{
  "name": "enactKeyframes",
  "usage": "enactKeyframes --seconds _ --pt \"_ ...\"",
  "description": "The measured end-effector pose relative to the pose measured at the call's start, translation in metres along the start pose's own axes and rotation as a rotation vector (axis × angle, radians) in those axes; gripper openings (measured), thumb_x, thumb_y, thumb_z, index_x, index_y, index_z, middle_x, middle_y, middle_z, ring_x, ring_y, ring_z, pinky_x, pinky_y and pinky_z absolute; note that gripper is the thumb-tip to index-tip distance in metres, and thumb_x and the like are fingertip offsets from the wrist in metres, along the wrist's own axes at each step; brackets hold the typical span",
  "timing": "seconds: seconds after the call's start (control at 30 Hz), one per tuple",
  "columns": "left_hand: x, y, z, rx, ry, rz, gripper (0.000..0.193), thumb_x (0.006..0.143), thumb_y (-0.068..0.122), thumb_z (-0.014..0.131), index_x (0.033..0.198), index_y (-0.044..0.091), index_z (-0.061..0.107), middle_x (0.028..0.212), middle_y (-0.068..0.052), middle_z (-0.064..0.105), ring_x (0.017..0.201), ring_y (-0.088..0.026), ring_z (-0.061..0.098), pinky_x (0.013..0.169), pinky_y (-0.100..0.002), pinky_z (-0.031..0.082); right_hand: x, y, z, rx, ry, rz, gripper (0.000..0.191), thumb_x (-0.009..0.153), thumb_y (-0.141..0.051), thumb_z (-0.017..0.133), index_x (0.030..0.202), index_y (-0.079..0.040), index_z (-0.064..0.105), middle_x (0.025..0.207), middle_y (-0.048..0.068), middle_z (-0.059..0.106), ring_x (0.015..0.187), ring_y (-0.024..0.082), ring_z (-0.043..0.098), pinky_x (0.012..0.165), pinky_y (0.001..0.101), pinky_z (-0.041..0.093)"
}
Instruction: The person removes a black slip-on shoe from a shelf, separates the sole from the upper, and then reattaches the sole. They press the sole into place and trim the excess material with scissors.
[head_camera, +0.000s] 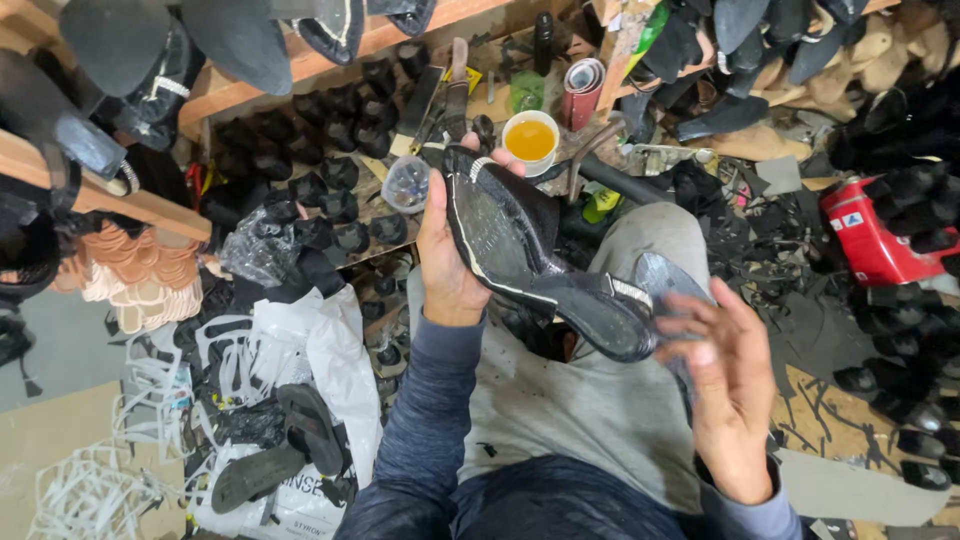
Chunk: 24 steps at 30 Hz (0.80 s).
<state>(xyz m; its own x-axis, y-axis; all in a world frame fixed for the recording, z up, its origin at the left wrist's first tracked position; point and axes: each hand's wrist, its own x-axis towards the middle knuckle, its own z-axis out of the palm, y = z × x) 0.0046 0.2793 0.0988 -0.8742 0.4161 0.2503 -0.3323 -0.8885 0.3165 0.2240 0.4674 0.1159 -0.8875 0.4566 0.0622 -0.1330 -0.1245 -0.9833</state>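
the left hand (448, 262) grips a black high-heeled shoe (530, 260) by its toe, fingers closed around the edge, sole turned up toward the face so the underside shows. the right hand (728, 385) rests against the heel end, fingers loosely spread and clasping nothing. a cup of yellow glue (530, 140) sits just beyond, among black heel blocks (320, 170).

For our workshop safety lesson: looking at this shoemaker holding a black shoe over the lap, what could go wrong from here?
1. The open cup of yellow liquid stands just beyond the shoe; a swing could tip it.
2. The left hand grips only one end, so the shoe might slip.
3. The right hand may pick up anything wet on the sole.
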Motion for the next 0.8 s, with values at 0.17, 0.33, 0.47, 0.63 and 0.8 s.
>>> enactKeyframes --seconds 0.17,0.33,0.47,0.63,0.8 --pt "0.003 -0.008 -0.004 -0.002 0.030 -0.119 0.055 0.115 0.046 0.039 0.152 0.005 0.045 0.134 -0.022 0.061 0.126 -0.035 0.061 0.109 -0.046 0.052 0.004 0.005 0.011 0.455 -0.338 0.296 0.051 0.097 -0.009 0.064 0.144 0.008 0.054 0.128 0.024 0.069 0.104 0.035 0.073 0.098 0.0496 0.055" --pt "-0.027 -0.010 -0.017 0.279 0.388 -0.027 0.065 0.105 0.055 0.042 0.148 0.007 0.046 0.132 -0.018 0.064 0.113 -0.030 0.064 0.098 -0.044 0.056 -0.028 0.036 0.010 -0.026 -0.070 0.235 0.047 0.102 -0.011 0.066 0.146 0.005 0.063 0.112 0.026 0.065 0.083 0.030 0.049 0.080 0.0444 0.039" --pt "-0.063 -0.011 -0.032 0.338 0.587 0.075 0.062 0.107 0.052 0.046 0.144 0.003 0.048 0.130 -0.015 0.064 0.115 -0.027 0.064 0.101 -0.042 0.054 -0.045 0.053 0.013 -0.032 -0.078 -0.070 0.042 0.100 -0.009 0.065 0.137 0.010 0.061 0.134 0.020 0.067 0.120 0.023 0.063 0.108 0.0366 0.046" --pt "-0.057 -0.001 -0.033 0.091 0.538 0.166 0.049 0.109 0.045 0.045 0.141 0.008 0.044 0.132 -0.015 0.063 0.121 -0.031 0.062 0.107 -0.046 0.049 -0.046 0.052 0.038 0.524 -0.011 0.103 0.041 0.101 -0.005 0.060 0.139 0.011 0.057 0.129 0.022 0.068 0.116 0.031 0.067 0.106 0.0464 0.052" --pt "-0.064 -0.009 0.009 0.159 0.479 -0.066 0.060 0.101 0.052 0.040 0.142 0.008 0.048 0.133 -0.014 0.061 0.125 -0.031 0.058 0.106 -0.055 0.047 -0.038 0.023 0.049 0.063 -0.049 -0.159 0.040 0.095 -0.006 0.065 0.134 0.005 0.062 0.132 0.019 0.068 0.121 0.032 0.067 0.110 0.0438 0.049"
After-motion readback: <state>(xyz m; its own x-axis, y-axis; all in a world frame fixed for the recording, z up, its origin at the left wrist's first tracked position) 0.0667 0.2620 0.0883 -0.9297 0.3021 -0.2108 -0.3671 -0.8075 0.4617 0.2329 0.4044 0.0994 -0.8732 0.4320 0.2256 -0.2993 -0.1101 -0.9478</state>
